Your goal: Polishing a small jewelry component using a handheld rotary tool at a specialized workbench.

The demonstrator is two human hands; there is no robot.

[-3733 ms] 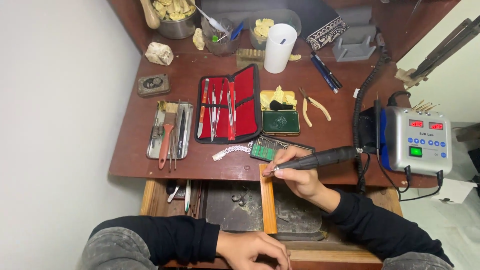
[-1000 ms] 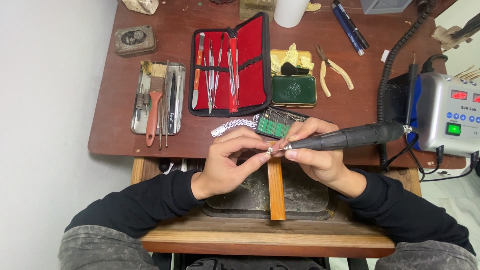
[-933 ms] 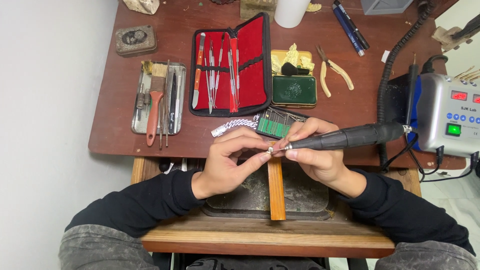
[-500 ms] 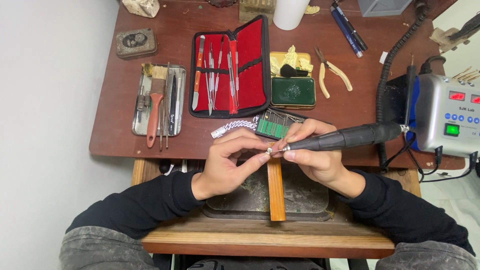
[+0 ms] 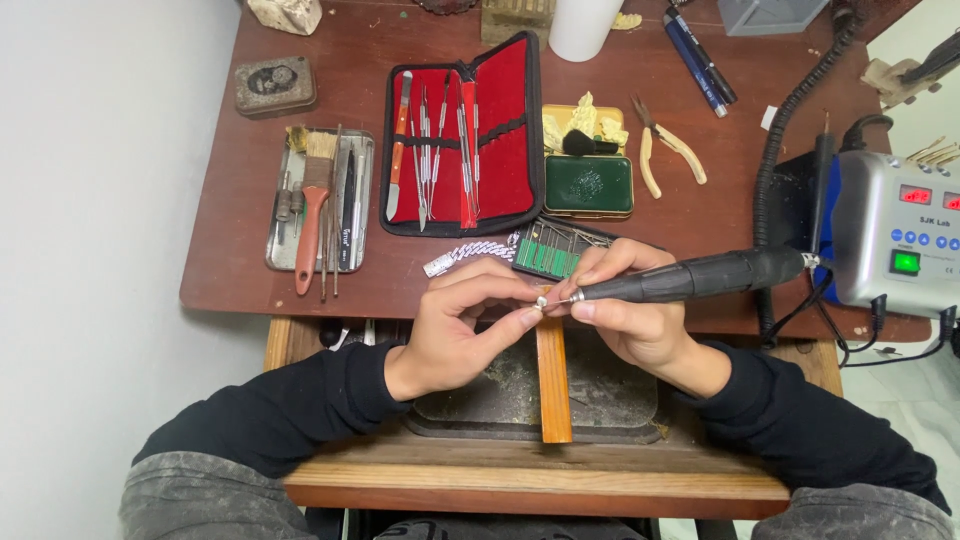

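Head camera looks steeply down, close above the workbench (image 5: 250, 250), facing forward.

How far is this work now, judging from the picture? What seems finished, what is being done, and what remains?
Done: the red tool case lies open and the control box is lit. In hand: the left hand pinches a small metal piece over the wooden bench pin, while the right hand holds the rotary handpiece to it. Left: the silver chain lies untouched.
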